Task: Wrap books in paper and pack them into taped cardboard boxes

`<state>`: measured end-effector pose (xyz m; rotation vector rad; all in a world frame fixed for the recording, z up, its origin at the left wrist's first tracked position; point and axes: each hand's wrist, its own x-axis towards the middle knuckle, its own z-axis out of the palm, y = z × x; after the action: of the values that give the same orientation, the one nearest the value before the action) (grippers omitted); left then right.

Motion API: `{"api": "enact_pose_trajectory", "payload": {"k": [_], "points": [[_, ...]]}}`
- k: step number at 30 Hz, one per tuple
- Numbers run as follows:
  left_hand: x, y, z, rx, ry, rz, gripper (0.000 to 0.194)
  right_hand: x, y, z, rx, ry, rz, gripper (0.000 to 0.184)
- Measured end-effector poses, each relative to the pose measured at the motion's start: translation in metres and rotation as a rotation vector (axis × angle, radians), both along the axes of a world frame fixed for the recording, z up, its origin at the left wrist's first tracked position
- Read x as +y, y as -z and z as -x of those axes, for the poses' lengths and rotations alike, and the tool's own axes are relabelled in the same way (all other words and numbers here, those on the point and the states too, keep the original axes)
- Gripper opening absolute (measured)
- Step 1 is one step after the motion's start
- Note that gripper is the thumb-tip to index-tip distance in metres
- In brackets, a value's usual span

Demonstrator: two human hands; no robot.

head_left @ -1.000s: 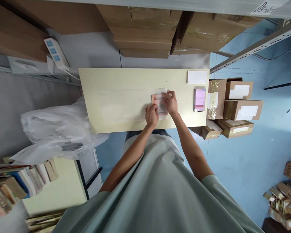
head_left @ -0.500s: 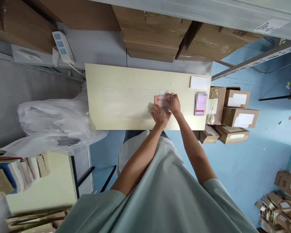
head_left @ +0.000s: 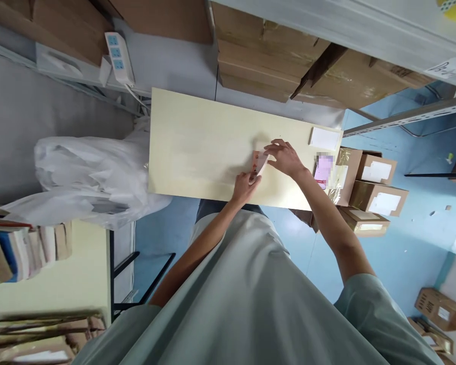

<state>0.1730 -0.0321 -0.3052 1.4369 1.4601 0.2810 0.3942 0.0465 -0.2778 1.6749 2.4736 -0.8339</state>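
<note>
Head view: your left hand [head_left: 247, 186] pinches near end of small orange-and-white packet [head_left: 259, 162]; your right hand [head_left: 286, 158] holds far corner in bent fingers. Packet sits between both hands, above right half of table [head_left: 197, 137]; contact with tabletop unclear. Opposite-end hold probably keeps it steady. Phone [head_left: 324, 171], white pad [head_left: 325, 137] lie to right, likely leaving you elbow room.
</note>
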Motion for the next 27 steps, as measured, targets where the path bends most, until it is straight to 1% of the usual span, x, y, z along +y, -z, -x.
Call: {"api": "enact_pose_trajectory", "payload": {"k": [2, 5, 7, 10, 13, 16, 19, 21, 23, 25, 27], "points": [[-0.012, -0.004, 0.006, 0.004, -0.044, -0.035, 0.029, 0.012, -0.003, -0.001, 0.022, 0.021, 0.056, 0.037], [-0.029, -0.009, 0.014, 0.0, -0.105, -0.058, 0.035, 0.026, -0.001, -0.001, 0.051, 0.098, 0.158, 0.047], [-0.036, -0.011, 0.02, -0.002, -0.136, -0.062, 0.041, 0.033, 0.004, 0.0, 0.08, 0.147, 0.2, 0.05], [-0.04, -0.013, 0.029, 0.028, -0.174, -0.06, 0.049, 0.041, 0.014, 0.007, 0.163, 0.212, 0.221, 0.048], [-0.038, -0.009, 0.039, 0.093, -0.217, 0.001, 0.047, 0.044, 0.026, 0.021, 0.239, 0.313, 0.198, 0.042], [-0.034, 0.002, 0.045, 0.178, -0.228, 0.069, 0.04, 0.042, 0.041, 0.045, 0.266, 0.37, 0.132, 0.038], [-0.03, 0.015, 0.046, 0.226, -0.227, 0.144, 0.049, 0.036, 0.058, 0.071, 0.241, 0.42, 0.064, 0.027], [-0.027, 0.022, 0.045, 0.228, -0.228, 0.196, 0.052, 0.031, 0.069, 0.087, 0.199, 0.473, 0.038, 0.019], [-0.024, 0.024, 0.046, 0.234, -0.208, 0.224, 0.053, 0.027, 0.08, 0.097, 0.167, 0.516, 0.014, 0.02], [-0.02, 0.023, 0.051, 0.27, -0.125, 0.24, 0.053, 0.024, 0.088, 0.103, 0.161, 0.547, -0.011, 0.023], [-0.015, 0.02, 0.06, 0.339, -0.014, 0.238, 0.053, 0.022, 0.09, 0.106, 0.164, 0.558, -0.019, 0.027]]}}
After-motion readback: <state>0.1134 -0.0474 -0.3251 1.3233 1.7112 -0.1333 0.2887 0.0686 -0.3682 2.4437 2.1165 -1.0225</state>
